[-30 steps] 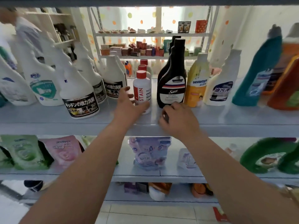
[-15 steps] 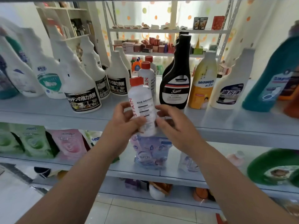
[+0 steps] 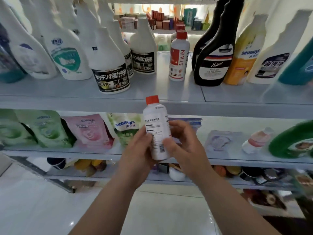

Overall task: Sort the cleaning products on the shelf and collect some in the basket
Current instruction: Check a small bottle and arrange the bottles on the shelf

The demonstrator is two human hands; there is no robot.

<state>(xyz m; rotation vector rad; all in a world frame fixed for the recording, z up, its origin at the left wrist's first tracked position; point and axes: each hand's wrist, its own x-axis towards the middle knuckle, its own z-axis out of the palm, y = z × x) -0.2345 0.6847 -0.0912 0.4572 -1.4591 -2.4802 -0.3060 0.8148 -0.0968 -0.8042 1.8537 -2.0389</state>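
Left grip [image 3: 135,160] and right grip [image 3: 186,150] clasp a white, red-capped bottle [image 3: 156,126]; "STAIN" bottle [image 3: 178,60] stands at one o'clock.

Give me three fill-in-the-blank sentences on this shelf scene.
The bottle held by the left hand and right hand has a ___ body.
On the shelf above, the STAIN bottle stands just left of a ___ Sam bottle.
The rose pouch is ___.
Missing: white; black; pink.
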